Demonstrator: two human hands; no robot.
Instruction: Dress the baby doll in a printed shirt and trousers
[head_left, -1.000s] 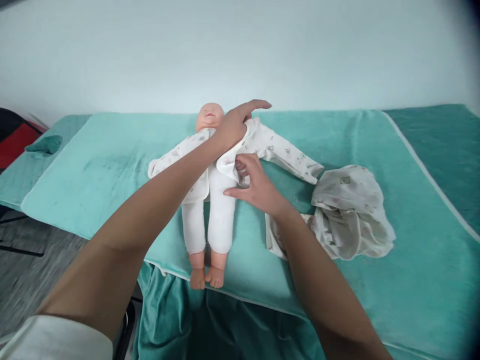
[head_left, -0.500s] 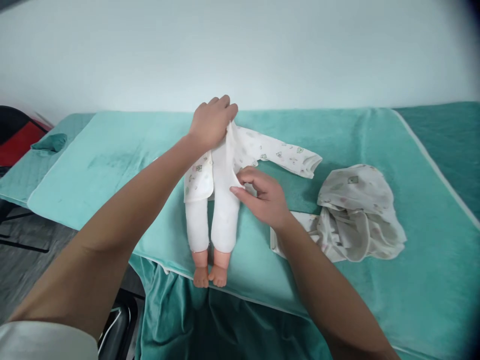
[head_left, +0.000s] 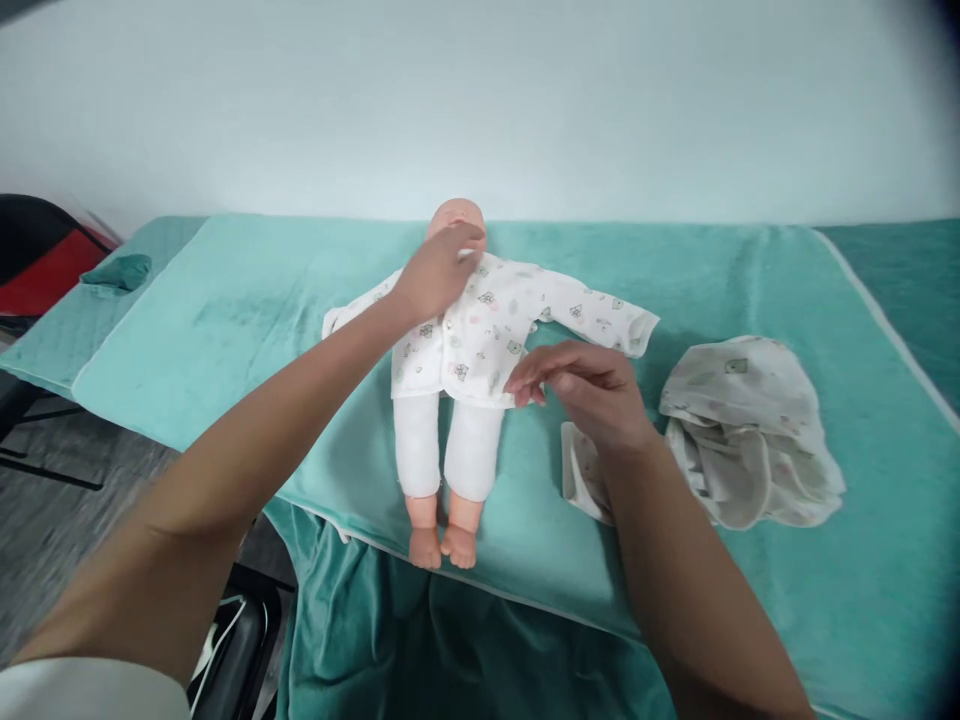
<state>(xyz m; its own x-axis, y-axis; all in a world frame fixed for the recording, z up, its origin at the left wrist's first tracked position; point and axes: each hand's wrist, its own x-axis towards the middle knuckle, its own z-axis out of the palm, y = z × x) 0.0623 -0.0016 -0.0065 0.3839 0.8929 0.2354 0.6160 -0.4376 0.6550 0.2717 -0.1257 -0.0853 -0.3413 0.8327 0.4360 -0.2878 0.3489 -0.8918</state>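
A baby doll [head_left: 454, 222] lies on its back, with bare feet toward me and white padded legs. It has on a white printed baby jacket [head_left: 487, 320], whose front panels lie flat over the body and sleeves spread to both sides. At the collar, just below the doll's head, my left hand [head_left: 442, 268] is closed on the jacket's edge; its fingertips are partly hidden. My right hand [head_left: 585, 385] hovers at the lower right hem, fingers bent and loosely apart, with nothing visibly gripped.
A crumpled printed garment [head_left: 757, 430] lies to the right, partly behind my right forearm. Green cloth [head_left: 247, 330] covers the bed and hangs over its front edge. A black chair [head_left: 240, 640] stands below at left, and a red and black chair [head_left: 45, 260] farther back.
The raised jacket front has been laid over the doll's chest. My right hand has let go of its lower corner and moved right. My left hand has come down slightly, uncovering the doll's head.
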